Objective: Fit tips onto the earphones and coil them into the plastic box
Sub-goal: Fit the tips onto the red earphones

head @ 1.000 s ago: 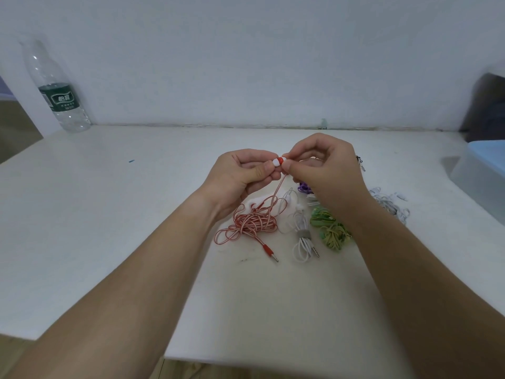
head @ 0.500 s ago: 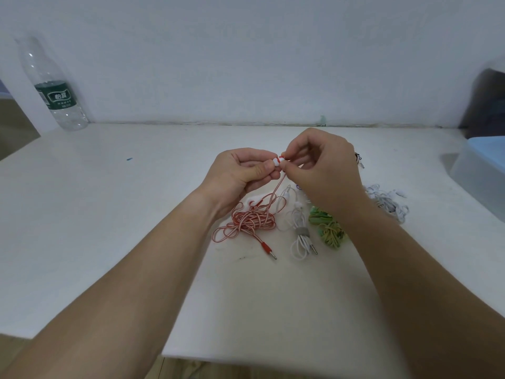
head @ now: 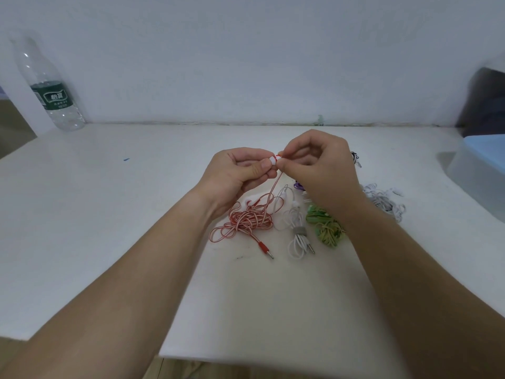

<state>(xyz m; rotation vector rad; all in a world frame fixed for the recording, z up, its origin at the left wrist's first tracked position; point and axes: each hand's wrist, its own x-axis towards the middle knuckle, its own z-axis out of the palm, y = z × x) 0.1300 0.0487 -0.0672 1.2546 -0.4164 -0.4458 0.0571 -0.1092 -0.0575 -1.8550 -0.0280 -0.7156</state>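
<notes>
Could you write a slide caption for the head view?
Left hand and right hand press a white tip onto the red earphones.

left hand (head: 240, 173): bare, short thumbnail | right hand (head: 322, 170): bare | forearms (head: 136, 269): bare to frame edge

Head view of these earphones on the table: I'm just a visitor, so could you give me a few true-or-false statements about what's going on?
1. The left hand pinches a white ear tip while the right hand pinches the red earbud against it. True.
2. The red-and-white cable is coiled inside the plastic box. False: it lies in a loose tangle on the table; the box stands at the right edge.
3. A water bottle stands upright at the far left, by the wall. True.
4. The white earphones bundle lies left of the red-and-white cable. False: it lies to the right of it, beside the green earphones.
</notes>
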